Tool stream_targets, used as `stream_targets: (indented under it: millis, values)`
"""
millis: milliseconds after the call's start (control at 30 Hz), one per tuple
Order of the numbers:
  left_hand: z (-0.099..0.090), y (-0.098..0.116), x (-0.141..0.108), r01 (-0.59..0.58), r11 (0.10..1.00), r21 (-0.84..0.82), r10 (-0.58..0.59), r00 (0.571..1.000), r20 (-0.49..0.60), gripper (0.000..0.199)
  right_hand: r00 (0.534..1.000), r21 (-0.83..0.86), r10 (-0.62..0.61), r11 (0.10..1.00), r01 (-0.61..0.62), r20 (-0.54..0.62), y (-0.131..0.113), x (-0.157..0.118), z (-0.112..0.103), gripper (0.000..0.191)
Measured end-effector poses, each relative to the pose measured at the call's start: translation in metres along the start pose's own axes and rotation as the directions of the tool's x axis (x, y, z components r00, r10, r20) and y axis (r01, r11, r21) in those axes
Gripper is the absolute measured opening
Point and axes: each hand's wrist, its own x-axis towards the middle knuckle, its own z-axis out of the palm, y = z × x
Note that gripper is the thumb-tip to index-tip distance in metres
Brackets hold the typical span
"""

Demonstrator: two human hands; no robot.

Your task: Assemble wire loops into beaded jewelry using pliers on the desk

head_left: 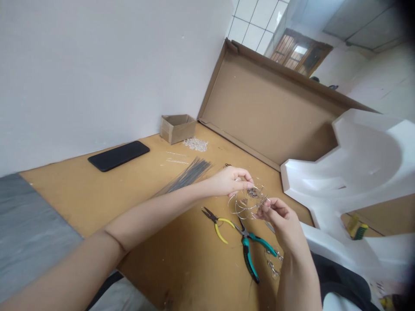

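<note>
Between my two hands hangs a tangle of thin silvery wire loops (238, 208), held above the wooden table. My left hand (231, 180) pinches its upper left side between thumb and fingers. On the lower right side, my right hand (277, 214) has its fingertips closed on the wire. Below them lie yellow-handled pliers (221, 224) and larger teal-handled pliers (248, 248), both with spread handles. A short chain of clear bead-like pieces (274, 263) lies beside my right wrist, partly hidden. A bundle of straight grey wires (189, 175) rests behind my left forearm.
A black phone-like slab (119, 155) lies near the wall. A small cardboard box (178, 128) stands by a pile of clear beads (196, 144). A tall cardboard panel (259, 99) edges the table's back. To the right is a white plastic chair (366, 151).
</note>
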Motion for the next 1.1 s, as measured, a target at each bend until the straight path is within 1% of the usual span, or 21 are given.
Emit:
stream_targets:
  millis: [67, 133, 400, 667, 767, 967, 1100]
  values:
    - [0.0006, 0.0000, 0.0000, -0.007, 1.000, -0.021, 0.007, 0.999, -0.031, 0.020, 0.998, 0.063, -0.025, 0.998, 0.028, -0.051, 0.0022, 0.0023, 0.0022, 0.024]
    - [0.0010, -0.0004, 0.0000, -0.020, 0.999, -0.040, 0.018, 0.999, -0.046, 0.020, 0.997, 0.101, -0.034, 0.994, 0.041, -0.066, 0.0029, 0.0032, 0.0031, 0.023]
    - [0.0012, 0.0002, -0.0003, -0.015, 1.000, -0.019, 0.014, 0.998, -0.055, 0.021, 0.999, 0.141, -0.014, 0.990, 0.020, -0.039, 0.0018, 0.0028, 0.0016, 0.019]
    - [0.0008, 0.0017, -0.0009, -0.005, 1.000, -0.013, 0.005, 0.999, -0.045, 0.020, 1.000, 0.117, -0.006, 0.993, 0.009, -0.022, 0.0016, 0.0011, -0.0012, 0.019]
    - [0.0005, 0.0018, -0.0006, 0.004, 1.000, -0.015, -0.005, 0.999, -0.034, 0.020, 1.000, 0.077, -0.012, 0.997, 0.014, -0.028, 0.0007, 0.0002, -0.0013, 0.020]
    - [0.0016, 0.0057, -0.0020, 0.064, 0.998, 0.020, -0.063, 0.997, -0.032, 0.018, 0.994, -0.125, -0.029, 0.992, 0.015, -0.109, -0.0044, -0.0034, -0.0014, 0.024]
    - [0.0009, 0.0025, -0.0004, 0.084, 0.995, 0.051, -0.085, 0.996, 0.003, 0.021, 0.993, -0.171, -0.035, 0.985, 0.015, -0.116, -0.0064, -0.0042, -0.0023, 0.024]
